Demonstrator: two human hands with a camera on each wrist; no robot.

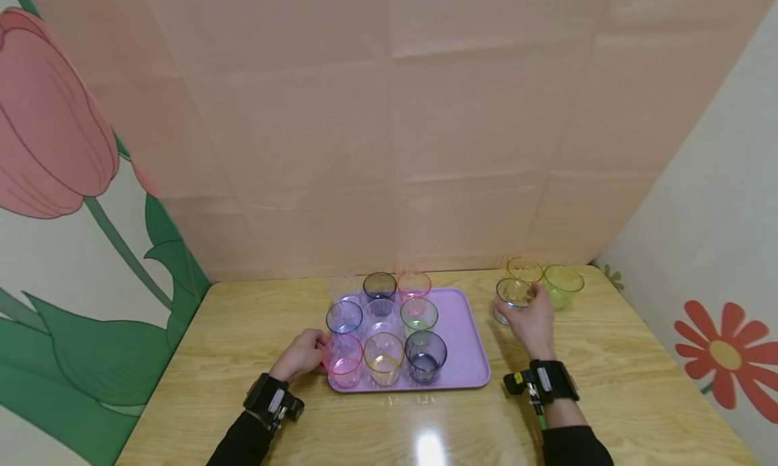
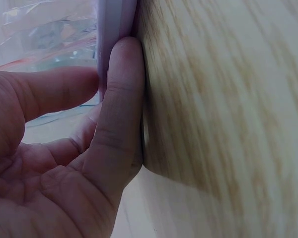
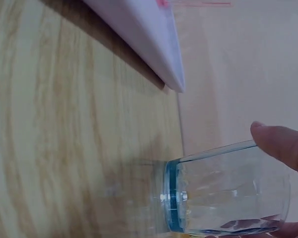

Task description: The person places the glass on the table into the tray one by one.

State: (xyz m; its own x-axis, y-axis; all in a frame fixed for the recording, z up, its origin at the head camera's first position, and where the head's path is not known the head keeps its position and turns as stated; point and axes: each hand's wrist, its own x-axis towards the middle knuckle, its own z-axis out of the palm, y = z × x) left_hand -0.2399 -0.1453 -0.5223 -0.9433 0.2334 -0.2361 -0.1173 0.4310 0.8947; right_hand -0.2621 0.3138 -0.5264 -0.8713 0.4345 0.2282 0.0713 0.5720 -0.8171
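My left hand (image 1: 302, 353) is at the left edge of a lilac tray (image 1: 468, 344). In the left wrist view its thumb and fingers (image 2: 121, 94) pinch the tray's rim, with one finger low against the wooden table. On the tray stand several tinted glasses in rows, among them a pink glass (image 1: 344, 363) closest to this hand. Right of the tray, my right hand (image 1: 536, 325) grips a clear glass (image 3: 223, 193) with thumb and fingers around its upper part. The glass is upright, its bluish base right at the tabletop.
Behind the right hand stand a yellow glass (image 1: 525, 269) and a yellow-green glass (image 1: 563, 283). The tray's right strip is bare. A paper-covered wall (image 1: 389, 148) rises at the table's back edge, with painted walls at both sides.
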